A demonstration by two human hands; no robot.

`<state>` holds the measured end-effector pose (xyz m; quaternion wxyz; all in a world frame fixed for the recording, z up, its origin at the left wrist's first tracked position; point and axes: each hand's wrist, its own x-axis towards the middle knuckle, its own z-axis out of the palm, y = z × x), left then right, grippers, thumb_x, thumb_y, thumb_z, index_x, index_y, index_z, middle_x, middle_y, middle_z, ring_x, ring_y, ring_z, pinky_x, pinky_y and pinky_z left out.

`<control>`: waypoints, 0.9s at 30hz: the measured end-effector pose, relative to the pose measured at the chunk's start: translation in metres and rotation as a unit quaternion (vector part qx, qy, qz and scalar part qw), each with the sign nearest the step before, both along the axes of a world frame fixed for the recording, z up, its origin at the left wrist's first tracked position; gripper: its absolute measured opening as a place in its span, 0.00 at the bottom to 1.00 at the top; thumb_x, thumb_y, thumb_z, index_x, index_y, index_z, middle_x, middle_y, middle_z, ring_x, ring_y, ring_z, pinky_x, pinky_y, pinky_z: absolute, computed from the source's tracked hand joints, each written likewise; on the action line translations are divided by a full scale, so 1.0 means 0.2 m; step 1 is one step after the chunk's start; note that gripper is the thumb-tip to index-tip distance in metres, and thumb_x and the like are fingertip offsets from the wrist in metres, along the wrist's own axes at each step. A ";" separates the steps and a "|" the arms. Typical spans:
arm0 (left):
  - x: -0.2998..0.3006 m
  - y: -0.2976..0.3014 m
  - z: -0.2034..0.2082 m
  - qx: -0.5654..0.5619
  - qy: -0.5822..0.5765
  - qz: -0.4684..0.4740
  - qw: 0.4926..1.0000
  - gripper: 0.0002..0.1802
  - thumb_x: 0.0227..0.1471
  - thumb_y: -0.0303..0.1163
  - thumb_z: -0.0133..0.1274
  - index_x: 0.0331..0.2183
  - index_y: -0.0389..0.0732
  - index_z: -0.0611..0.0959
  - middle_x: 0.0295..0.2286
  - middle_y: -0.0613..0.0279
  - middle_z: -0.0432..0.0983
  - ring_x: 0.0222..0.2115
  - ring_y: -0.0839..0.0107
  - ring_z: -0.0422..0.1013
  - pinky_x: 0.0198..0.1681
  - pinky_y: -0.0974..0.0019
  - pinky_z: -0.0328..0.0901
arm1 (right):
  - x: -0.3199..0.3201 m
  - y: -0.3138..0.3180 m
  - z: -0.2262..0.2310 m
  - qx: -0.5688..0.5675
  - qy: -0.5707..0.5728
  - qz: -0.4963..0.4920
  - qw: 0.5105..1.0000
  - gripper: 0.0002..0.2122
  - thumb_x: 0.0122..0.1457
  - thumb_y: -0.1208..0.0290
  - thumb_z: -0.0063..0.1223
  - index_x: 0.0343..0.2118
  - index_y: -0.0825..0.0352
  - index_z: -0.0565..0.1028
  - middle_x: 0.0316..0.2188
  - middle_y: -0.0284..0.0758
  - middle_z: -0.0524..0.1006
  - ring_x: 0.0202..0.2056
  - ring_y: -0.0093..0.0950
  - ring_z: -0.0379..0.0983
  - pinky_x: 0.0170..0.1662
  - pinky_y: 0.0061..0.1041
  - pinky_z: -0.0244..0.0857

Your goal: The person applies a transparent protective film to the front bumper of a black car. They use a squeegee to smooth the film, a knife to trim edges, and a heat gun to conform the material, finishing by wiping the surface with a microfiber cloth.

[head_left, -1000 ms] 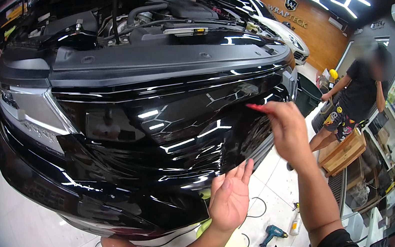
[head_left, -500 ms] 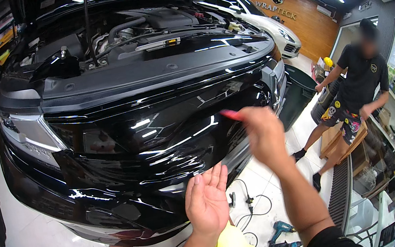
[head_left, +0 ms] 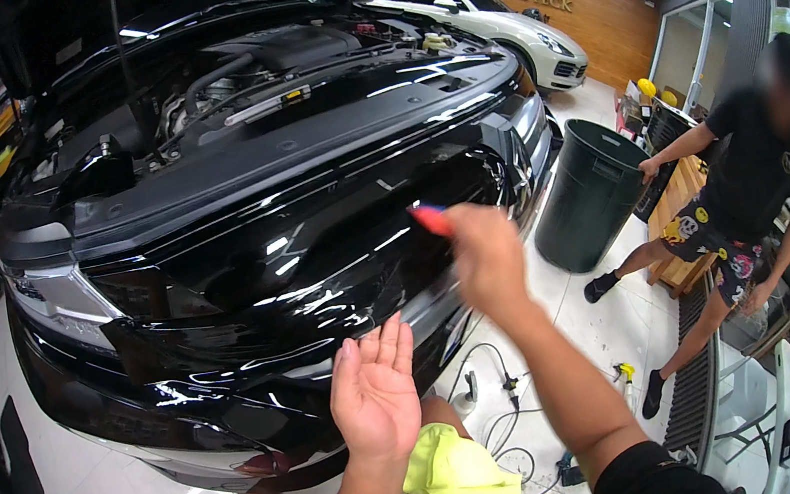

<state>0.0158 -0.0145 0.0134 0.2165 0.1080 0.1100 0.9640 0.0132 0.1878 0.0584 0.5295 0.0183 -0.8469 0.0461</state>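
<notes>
- Red tool point(head_left: 433, 221) is gripped by the right hand point(head_left: 490, 259), seemingly so its tip faces the black car point(head_left: 227, 271)
- Left hand point(head_left: 376, 396) is held empty, fingers extended, palm upturned, near the black car

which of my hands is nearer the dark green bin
Right. Your right hand, holding a red tool, is left of the bin in view; your left hand is farther left and lower.

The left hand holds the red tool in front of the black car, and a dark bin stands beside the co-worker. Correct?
Wrong hand: the head view shows the right hand holding the red tool. The black car, dark bin and co-worker are as stated.
</notes>
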 end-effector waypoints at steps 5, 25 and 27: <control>-0.01 0.00 0.04 0.011 -0.062 -0.107 0.992 0.20 0.66 0.40 0.44 0.47 0.32 0.77 0.54 0.46 0.72 0.60 0.49 0.63 0.66 0.48 0.55 | 0.06 -0.06 -0.03 -0.006 0.017 0.132 0.991 0.14 0.54 0.81 0.52 0.44 0.68 0.76 0.39 0.39 0.78 0.40 0.38 0.75 0.46 0.35 0.66; -0.05 0.46 -0.04 -0.116 0.035 0.119 0.986 0.06 0.64 0.30 0.50 0.36 0.38 0.73 0.39 0.52 0.77 0.48 0.57 0.75 0.59 0.52 0.67 | -0.01 0.44 0.27 -0.659 -0.037 0.342 0.669 0.23 0.62 0.68 0.59 0.57 0.67 0.63 0.42 0.37 0.77 0.41 0.29 0.78 0.46 0.32 0.72; -0.05 0.44 -0.03 -0.111 0.038 0.113 0.987 0.06 0.65 0.30 0.50 0.35 0.38 0.73 0.41 0.50 0.78 0.49 0.54 0.74 0.60 0.50 0.66 | -0.02 0.34 0.23 -0.534 -0.059 0.307 0.786 0.23 0.57 0.74 0.63 0.54 0.71 0.67 0.42 0.38 0.78 0.43 0.30 0.77 0.48 0.30 0.72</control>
